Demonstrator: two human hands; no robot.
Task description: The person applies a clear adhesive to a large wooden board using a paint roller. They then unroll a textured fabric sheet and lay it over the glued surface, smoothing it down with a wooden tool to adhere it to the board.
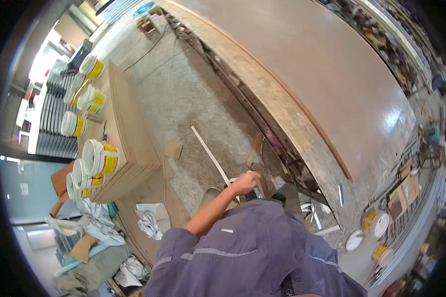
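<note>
My left hand reaches forward in front of my body, low over the floor, its fingers curled. Whatever is in them, if anything, I cannot make out. Right beside it a long thin white strip slants away to the far left; whether the hand touches it I cannot tell. Pale pieces show around the fingers, and my feet are partly visible just below. A narrow brown board piece lies just beyond the hand. My right hand is out of the picture.
At right stands a long table bearing a large smooth brown sheet. A stack of boards at left carries several white buckets. Crumpled sheeting and offcuts lie on the floor. More buckets stand at right.
</note>
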